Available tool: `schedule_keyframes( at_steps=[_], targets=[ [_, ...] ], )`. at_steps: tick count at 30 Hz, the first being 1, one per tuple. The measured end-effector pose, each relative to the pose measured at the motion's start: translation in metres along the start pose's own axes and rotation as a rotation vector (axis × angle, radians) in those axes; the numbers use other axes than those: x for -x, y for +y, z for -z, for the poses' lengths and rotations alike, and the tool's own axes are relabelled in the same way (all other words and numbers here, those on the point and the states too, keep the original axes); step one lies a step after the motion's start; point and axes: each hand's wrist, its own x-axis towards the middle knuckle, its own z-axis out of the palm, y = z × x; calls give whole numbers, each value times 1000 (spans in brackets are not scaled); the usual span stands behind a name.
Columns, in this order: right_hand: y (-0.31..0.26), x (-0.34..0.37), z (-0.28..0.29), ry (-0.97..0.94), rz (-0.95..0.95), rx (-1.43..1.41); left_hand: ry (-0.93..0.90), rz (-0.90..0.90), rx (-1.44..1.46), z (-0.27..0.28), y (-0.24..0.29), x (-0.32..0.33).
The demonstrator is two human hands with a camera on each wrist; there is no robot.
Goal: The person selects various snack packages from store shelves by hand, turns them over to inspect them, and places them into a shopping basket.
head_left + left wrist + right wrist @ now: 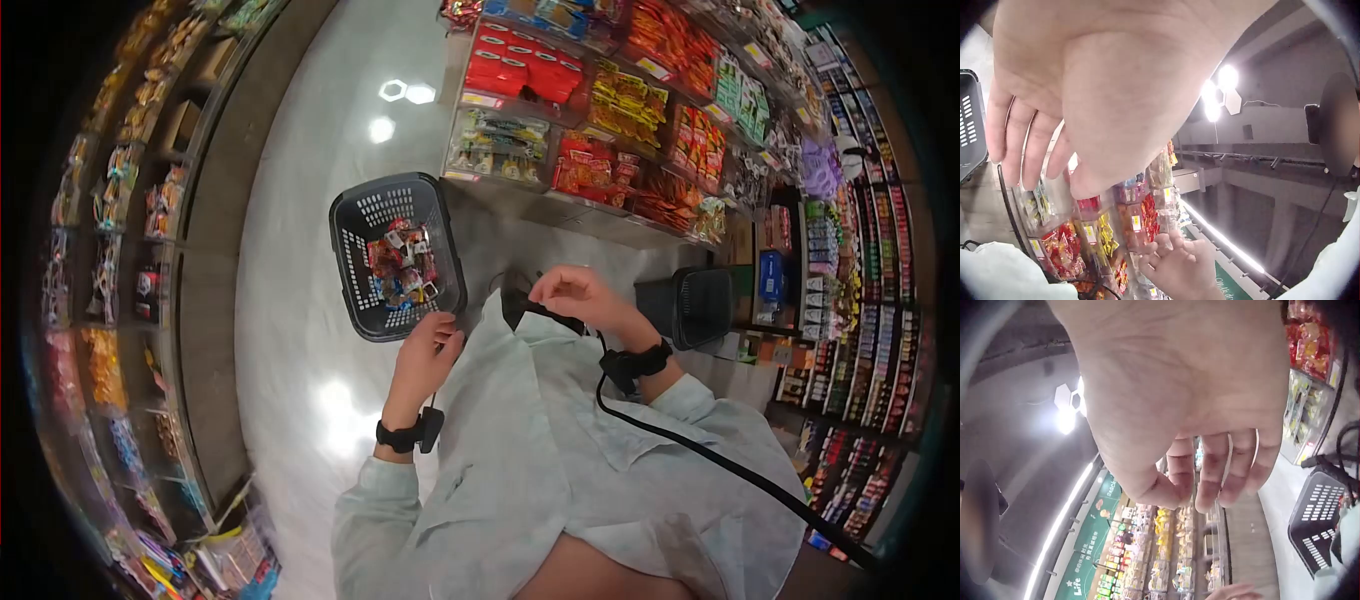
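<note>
A dark grey shopping basket (338, 230) stands on the floor, with several small wrapped snack packs (402, 262) inside. My left hand (428, 358) hangs close to the basket's near corner, its fingers loosely bent around nothing. In the left wrist view the left palm (1110, 100) fills the top, fingers pointing down. My right hand (582, 298) hovers in front of my body, further right, also with loosely bent fingers and nothing in them. The right wrist view shows the right palm (1191, 394) with its fingers slightly parted.
Bins of bagged snacks (625, 105) line the display ahead and to the right. Shelves of packets (120, 200) run along the left side. A second dark basket (703, 308) sits on the right. A black cable (690, 445) trails from my right wrist.
</note>
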Motion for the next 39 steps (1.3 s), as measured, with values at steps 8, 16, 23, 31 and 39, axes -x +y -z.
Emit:
schedule_keyframes(
  at_steps=[8,16,23,31,39],
  targets=[
    [-12,23,133,173,240,85,86,-12,-27,-57,34,-26],
    [14,49,243,241,268,-121,140,41,-199,-182,107,-63],
    [41,94,295,324,190,-127,-39,-208,-458,-250,168,-116],
    [71,169,336,676,178,-160,-178,-225,-517,-275,184,-164],
    [94,197,349,848,36,-212,-214,-198,-462,-282,193,-191]
  ],
)
